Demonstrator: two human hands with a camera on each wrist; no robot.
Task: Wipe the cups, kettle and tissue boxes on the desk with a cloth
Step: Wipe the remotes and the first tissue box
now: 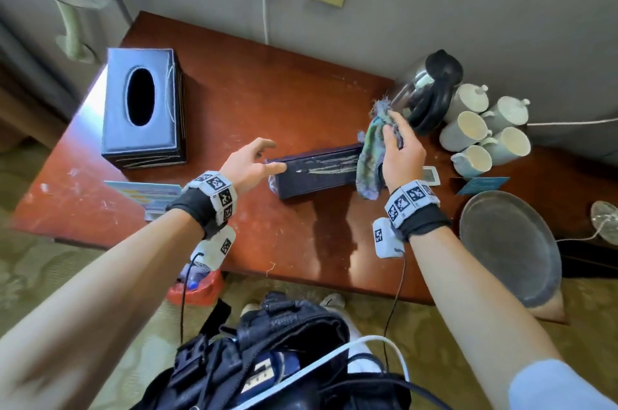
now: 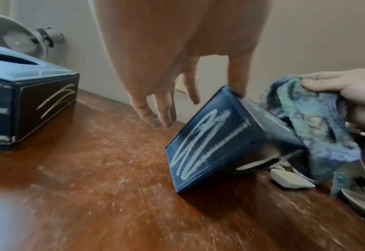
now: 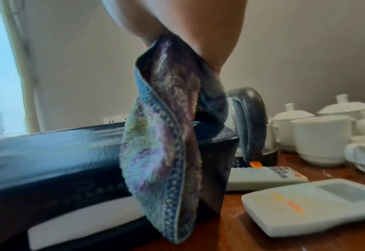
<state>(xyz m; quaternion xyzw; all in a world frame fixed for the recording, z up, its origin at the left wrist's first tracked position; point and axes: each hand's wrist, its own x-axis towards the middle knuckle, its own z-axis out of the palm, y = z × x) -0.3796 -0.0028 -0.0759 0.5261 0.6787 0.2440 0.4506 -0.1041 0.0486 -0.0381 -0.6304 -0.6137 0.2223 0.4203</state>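
On the desk (image 1: 254, 88), a tissue box (image 1: 317, 172) sits tipped on one edge near the middle, a second tissue box (image 1: 142, 108) upright to its left. The kettle (image 1: 424, 91) and cups (image 1: 481, 128) stand right of the tipped box. The right hand (image 1: 401, 155) grips a cloth (image 1: 369, 158) draped over its right end; the left hand (image 1: 249, 163), fingers loose, touches its left end.

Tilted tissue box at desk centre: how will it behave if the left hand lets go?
The tilted tissue box stands on one edge, so it would probably drop flat. It looks stiff-walled and likely light. Only the left hand fingertips touch it; its glossy skin may slip.
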